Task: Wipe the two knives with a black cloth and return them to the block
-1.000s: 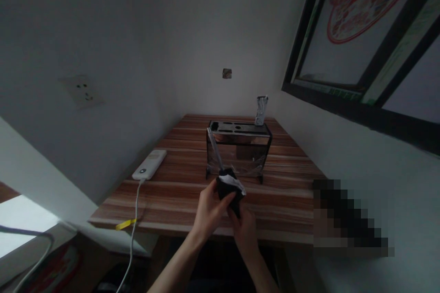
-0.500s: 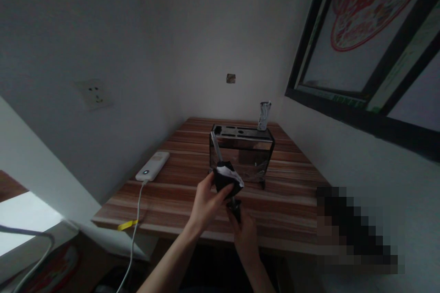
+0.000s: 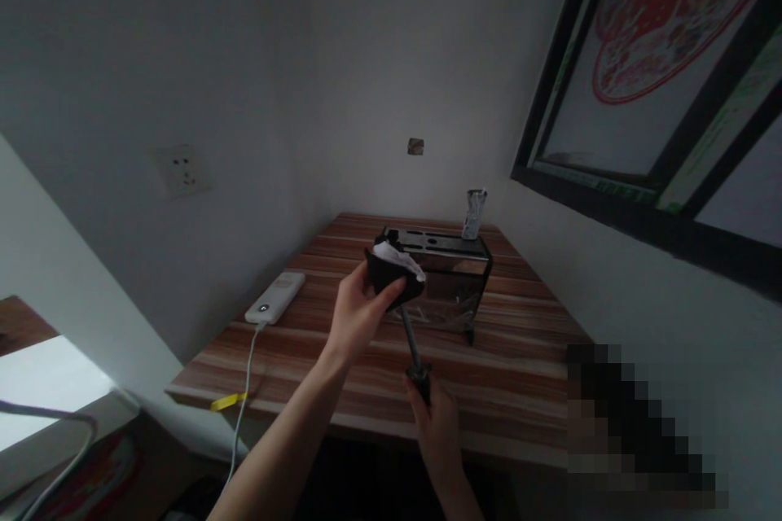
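Note:
My right hand (image 3: 438, 415) is closed around the dark handle of a slim grey metal rod (image 3: 410, 335), low over the front of the table. The rod slants up and to the left. My left hand (image 3: 359, 308) pinches a black cloth (image 3: 396, 270) with a white inner face, folded around the rod's upper part, so the far end is hidden. Behind the cloth stands a clear-sided holder (image 3: 449, 289) with a slotted dark top. A handle-like piece in crinkled clear wrap (image 3: 474, 214) sticks up from its right end.
A white power bank (image 3: 276, 298) with a white cable (image 3: 249, 378) lies at the left of the wood-grain table (image 3: 519, 391). A yellow strip (image 3: 227, 401) is at the front left edge. Walls close in on the left and back; a dark-framed window (image 3: 611, 155) is on the right.
My left hand and the cloth have moved up along the rod, away from the handle. More shaft shows below the cloth, and the far end is now covered. The view has shifted slightly.

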The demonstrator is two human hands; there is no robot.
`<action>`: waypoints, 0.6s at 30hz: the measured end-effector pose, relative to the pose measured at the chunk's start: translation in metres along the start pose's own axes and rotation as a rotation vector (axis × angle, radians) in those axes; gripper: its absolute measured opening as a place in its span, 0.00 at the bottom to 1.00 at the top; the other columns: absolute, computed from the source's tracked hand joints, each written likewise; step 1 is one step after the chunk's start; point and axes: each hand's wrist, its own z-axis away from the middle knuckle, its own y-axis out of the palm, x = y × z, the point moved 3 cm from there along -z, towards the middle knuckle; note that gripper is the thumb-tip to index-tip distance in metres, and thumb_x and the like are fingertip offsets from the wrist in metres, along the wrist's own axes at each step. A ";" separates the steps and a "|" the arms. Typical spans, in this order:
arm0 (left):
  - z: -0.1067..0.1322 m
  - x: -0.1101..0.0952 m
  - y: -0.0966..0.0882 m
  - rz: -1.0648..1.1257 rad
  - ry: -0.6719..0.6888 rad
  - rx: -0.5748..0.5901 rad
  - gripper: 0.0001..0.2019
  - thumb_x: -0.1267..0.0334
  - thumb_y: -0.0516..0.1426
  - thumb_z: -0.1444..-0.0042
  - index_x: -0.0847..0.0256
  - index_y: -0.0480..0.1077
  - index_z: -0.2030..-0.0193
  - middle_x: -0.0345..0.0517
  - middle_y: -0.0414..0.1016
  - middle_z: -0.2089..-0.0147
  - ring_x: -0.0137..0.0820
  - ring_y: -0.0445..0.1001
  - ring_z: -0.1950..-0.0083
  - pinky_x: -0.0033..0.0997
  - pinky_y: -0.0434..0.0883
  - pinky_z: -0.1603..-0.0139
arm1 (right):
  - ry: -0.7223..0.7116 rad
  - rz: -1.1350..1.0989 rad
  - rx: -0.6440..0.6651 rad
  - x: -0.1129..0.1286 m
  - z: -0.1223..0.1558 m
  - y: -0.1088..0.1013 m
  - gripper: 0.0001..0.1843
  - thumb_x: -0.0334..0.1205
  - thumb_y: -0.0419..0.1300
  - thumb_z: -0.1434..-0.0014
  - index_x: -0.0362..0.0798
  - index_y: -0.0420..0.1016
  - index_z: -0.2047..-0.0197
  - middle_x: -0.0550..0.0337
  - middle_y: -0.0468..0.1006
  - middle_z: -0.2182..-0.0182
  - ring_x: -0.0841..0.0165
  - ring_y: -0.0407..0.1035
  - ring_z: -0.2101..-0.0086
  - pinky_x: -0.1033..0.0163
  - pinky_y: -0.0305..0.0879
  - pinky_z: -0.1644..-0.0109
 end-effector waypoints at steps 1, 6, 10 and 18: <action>-0.004 -0.004 -0.001 0.003 0.017 -0.010 0.19 0.57 0.63 0.56 0.67 0.72 0.59 0.50 0.77 0.61 0.35 0.75 0.61 0.28 0.70 0.61 | 0.002 0.005 -0.004 -0.001 0.000 0.000 0.23 0.54 0.49 0.39 0.45 0.77 0.64 0.51 0.81 0.71 0.60 0.76 0.68 0.63 0.68 0.66; -0.020 -0.021 -0.005 0.007 0.106 -0.073 0.17 0.56 0.63 0.56 0.67 0.73 0.62 0.48 0.78 0.62 0.33 0.75 0.62 0.27 0.70 0.62 | 0.004 0.011 -0.025 -0.003 0.001 0.001 0.24 0.55 0.48 0.40 0.45 0.77 0.64 0.51 0.81 0.69 0.60 0.76 0.67 0.63 0.68 0.64; -0.028 -0.030 -0.005 0.005 0.153 -0.081 0.16 0.56 0.63 0.55 0.67 0.74 0.63 0.47 0.78 0.65 0.32 0.75 0.64 0.26 0.69 0.62 | 0.017 -0.003 -0.010 -0.003 0.000 0.001 0.24 0.55 0.49 0.40 0.45 0.77 0.64 0.51 0.81 0.70 0.60 0.76 0.67 0.63 0.67 0.64; -0.031 -0.033 -0.003 0.047 0.124 -0.104 0.16 0.56 0.63 0.56 0.67 0.74 0.64 0.47 0.78 0.65 0.31 0.75 0.65 0.26 0.70 0.64 | 0.017 -0.014 -0.058 -0.001 0.001 0.001 0.27 0.59 0.48 0.41 0.46 0.78 0.65 0.51 0.81 0.70 0.60 0.76 0.68 0.63 0.68 0.64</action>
